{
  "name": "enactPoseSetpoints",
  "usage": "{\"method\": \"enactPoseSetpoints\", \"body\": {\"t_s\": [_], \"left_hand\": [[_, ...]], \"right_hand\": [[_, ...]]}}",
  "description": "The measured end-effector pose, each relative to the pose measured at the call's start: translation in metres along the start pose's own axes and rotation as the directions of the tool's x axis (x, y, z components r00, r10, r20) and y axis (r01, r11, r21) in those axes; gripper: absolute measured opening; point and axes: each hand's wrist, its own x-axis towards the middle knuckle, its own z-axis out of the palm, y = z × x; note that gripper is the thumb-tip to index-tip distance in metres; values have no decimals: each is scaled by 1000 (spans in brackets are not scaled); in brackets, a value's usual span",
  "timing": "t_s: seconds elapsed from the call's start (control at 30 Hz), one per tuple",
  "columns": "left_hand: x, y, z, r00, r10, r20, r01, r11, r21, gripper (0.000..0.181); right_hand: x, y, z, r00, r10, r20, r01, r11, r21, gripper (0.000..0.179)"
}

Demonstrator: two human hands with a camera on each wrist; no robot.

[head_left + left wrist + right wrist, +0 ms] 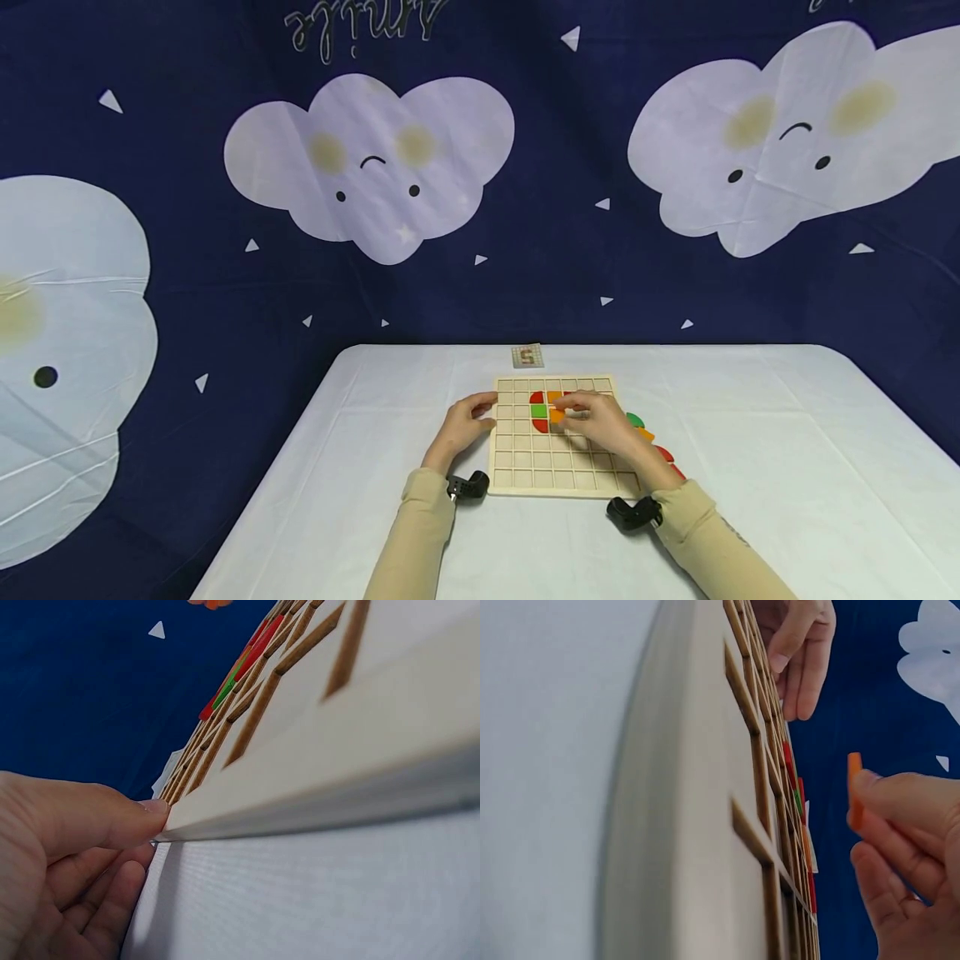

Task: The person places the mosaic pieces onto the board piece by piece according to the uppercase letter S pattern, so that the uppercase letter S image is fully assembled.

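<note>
My right hand [600, 421] pinches a small orange tile [856, 766] between thumb and fingertips, above the upper middle of a wooden grid board [523, 479]. In the right wrist view the tile stands on edge, apart from the board. Around that spot lie a red rounded tile [537, 397], a green square tile [538, 411], a second red rounded tile [541, 426] and an orange tile [554, 396]. My left hand [459, 427] is at the board's left side, its thumb [154, 814] touching the board's edge while the other fingers lie lower, beside it.
A small pattern card [527, 356] with a reddish figure lies behind the board. Loose tiles lie along the board's right side, among them a green one [635, 419] and a red one [663, 453], partly behind my right forearm. White cloth [787, 467] covers the table.
</note>
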Motion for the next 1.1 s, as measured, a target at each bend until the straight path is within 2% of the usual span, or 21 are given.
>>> {"method": "enactPoseSetpoints", "body": {"t_s": [0.1,0.37,0.9,1.1], "left_hand": [[0,0,0,1000,-3,-1,3,1000,-4,46],[0,0,-1,1000,0,-1,0,1000,-4,46],[0,0,0,1000,1,1,-1,1000,-13,46],[0,0,0,1000,3,2,-3,1000,-10,46]], "right_hand": [[0,3,2,1000,16,11,-16,1000,-21,30],[-1,11,9,1000,-3,13,5,996,-84,30],[-2,13,12,996,-87,3,87,985,-146,29],[-1,9,12,999,-41,1,41,991,-130,28]]}}
